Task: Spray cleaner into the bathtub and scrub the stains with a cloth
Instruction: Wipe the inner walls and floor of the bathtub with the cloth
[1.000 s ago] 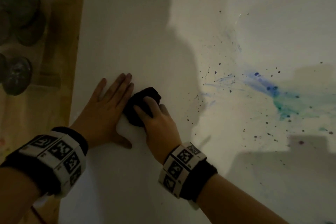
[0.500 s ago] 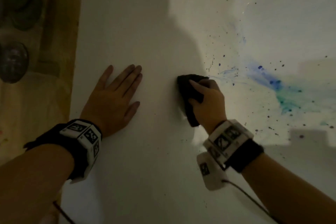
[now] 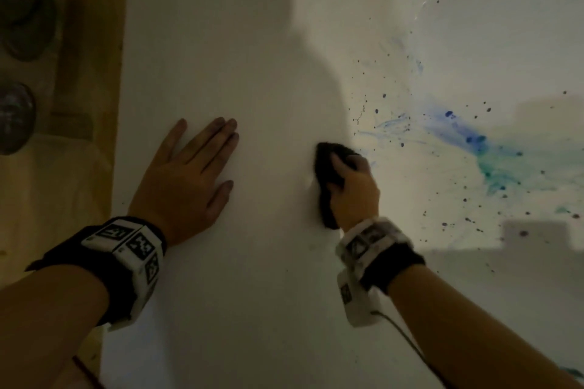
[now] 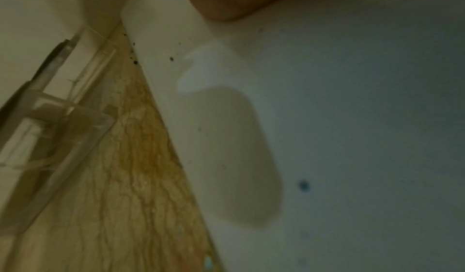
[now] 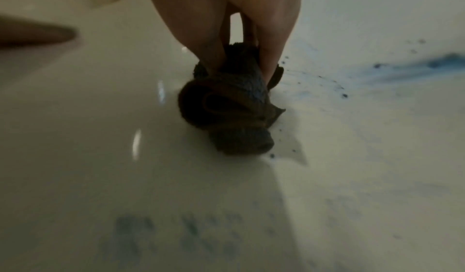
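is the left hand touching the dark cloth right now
Apart. The head view shows bare white tub between the flat left hand and the cloth the right hand grips.

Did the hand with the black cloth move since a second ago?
Yes. The right hand slid the cloth to the right, away from the flat left hand and toward the blue stain.

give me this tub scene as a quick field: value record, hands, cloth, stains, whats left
left hand: left hand lies flat, fingers straight, on the white bathtub surface
right hand: right hand grips the dark cloth, bunched up and pressed onto the tub
stains: blue-green smear with dark specks scattered around it, to the right of the cloth
cloth vs stains: cloth sits at the left edge of the specks, not on the main smear
left to do: main smear not yet scrubbed
spray bottle: not in view
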`<state>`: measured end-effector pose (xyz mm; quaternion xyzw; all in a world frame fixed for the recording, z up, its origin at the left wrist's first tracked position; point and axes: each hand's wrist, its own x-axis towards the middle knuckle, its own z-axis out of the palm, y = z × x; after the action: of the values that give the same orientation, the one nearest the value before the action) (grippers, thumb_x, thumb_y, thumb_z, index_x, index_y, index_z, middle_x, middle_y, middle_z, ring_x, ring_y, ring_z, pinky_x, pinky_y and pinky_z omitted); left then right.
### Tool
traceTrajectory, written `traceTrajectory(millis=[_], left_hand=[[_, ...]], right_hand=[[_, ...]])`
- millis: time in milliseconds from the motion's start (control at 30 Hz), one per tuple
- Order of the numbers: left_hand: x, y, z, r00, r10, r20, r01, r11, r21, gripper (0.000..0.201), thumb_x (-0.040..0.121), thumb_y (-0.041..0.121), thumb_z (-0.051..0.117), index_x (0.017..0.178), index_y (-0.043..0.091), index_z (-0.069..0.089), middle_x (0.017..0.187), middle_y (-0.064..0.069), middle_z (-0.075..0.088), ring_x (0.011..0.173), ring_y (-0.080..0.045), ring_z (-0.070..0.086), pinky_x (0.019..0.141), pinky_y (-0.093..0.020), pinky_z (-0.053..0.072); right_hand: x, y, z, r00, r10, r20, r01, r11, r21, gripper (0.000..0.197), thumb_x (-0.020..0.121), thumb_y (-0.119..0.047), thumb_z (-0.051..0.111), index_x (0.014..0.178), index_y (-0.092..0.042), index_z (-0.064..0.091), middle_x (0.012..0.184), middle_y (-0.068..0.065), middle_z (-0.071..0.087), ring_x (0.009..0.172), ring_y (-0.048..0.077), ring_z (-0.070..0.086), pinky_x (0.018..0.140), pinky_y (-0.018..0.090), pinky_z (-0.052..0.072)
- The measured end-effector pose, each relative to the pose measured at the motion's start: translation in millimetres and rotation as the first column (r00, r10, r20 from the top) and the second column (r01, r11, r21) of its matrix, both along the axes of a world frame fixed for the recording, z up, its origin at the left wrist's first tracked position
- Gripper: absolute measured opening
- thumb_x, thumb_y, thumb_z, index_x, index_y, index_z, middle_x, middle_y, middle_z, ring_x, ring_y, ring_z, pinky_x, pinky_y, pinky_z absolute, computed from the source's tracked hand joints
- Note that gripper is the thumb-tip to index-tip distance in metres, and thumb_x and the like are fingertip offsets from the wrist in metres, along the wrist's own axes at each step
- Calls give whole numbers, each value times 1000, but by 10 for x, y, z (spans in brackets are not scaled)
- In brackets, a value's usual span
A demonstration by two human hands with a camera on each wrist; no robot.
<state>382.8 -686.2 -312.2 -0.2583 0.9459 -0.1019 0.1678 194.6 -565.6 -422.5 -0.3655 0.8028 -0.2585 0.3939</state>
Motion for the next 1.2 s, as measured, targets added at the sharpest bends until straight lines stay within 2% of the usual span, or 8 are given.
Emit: traceTrajectory(millis=[167,300,433,633,833,967,1067,1200], left_hand=[[11,-3,-1,1000,0,-10,0,1000,5,60,90,33,35,140,2,38,150,-12,32,138,-22,31,114,-50,17],[9,-4,-7,999,-5,-35,5,1000,3,60,88,32,35,139,2,40,148,-12,34,136,-22,33,113,-49,18],[12,-12,-20,999,-8,-50,7,1000,-3,59,88,32,36,139,2,42,148,-12,35,136,-22,34,113,-48,17],[9,-4,-10,999,1,-54,-1,1000,0,59,88,32,35,139,3,41,148,-11,35,136,-20,32,114,-47,15],[-1,-8,5,999,1,-53,0,1000,11,60,87,31,34,139,2,41,148,-11,34,136,-21,32,114,-47,15],[-2,1,1,999,16,-49,-16,1000,18,60,86,31,34,139,3,41,149,-11,34,137,-21,33,114,-47,14],[-3,-5,2,998,11,-60,-10,1000,17,60,86,30,34,139,3,41,148,-11,35,136,-21,34,114,-46,14],[-9,3,-7,997,5,-74,-4,1000,9,59,86,30,36,138,3,43,147,-10,36,136,-21,34,113,-47,15]], right_hand=[[19,166,251,979,195,55,-191,979,-76,41,85,-11,60,125,-18,57,121,-2,48,112,18,48,95,-2,21],[760,691,623,875,483,17,-460,844,-275,21,86,-34,57,107,-39,58,115,0,62,100,22,63,94,33,50],[844,613,638,915,392,98,-360,901,-241,43,97,-35,35,131,-15,52,125,15,55,102,32,62,91,29,49],[249,343,142,987,6,159,-11,999,30,54,86,-6,54,137,-21,43,139,10,39,120,29,47,99,21,30],[-224,283,-18,991,92,97,-105,984,142,53,83,-10,60,134,-20,48,127,8,46,117,24,47,97,14,27],[107,735,504,786,511,348,-457,859,-230,35,84,-15,61,118,-14,59,118,2,49,103,12,48,89,-4,24],[460,1040,641,494,783,378,-758,601,-255,30,91,-16,51,121,-13,54,129,8,39,104,28,51,93,21,38],[453,1007,464,607,740,288,-727,664,-174,27,90,-9,49,117,-8,54,128,10,39,100,31,53,87,28,41]])
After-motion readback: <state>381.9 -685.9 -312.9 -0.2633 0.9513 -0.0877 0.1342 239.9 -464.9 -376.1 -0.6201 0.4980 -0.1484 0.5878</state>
